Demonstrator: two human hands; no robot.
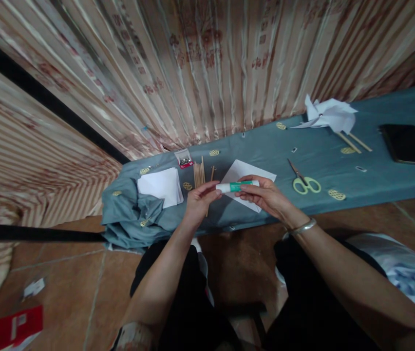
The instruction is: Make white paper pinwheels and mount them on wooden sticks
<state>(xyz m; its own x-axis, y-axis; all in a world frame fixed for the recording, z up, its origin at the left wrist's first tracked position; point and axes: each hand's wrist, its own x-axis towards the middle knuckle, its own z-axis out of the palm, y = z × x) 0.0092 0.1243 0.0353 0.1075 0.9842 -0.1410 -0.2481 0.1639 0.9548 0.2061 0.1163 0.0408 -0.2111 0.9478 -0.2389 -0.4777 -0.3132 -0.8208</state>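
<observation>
A white and green glue stick [235, 186] lies level between my two hands, above the bench. My left hand [200, 200] pinches its left end between thumb and fingers. Around its right part, my right hand [264, 195] is closed, thumb on the near side. Below it, a white sheet of paper [242, 169] rests on the cloth, partly hidden by my hands. Several thin wooden sticks [199, 173] lie just beyond my left hand, with another stick [212, 173] apart from them. Scissors [304, 181] with light green handles lie to the right of the paper.
A stack of white paper [160, 185] and a small box of metal pins [184, 160] lie on the left of the blue-green cloth [266, 146]. Paper pinwheels [328, 114] on sticks and a black phone [407, 143] lie at right. A curtain [207, 73] hangs behind.
</observation>
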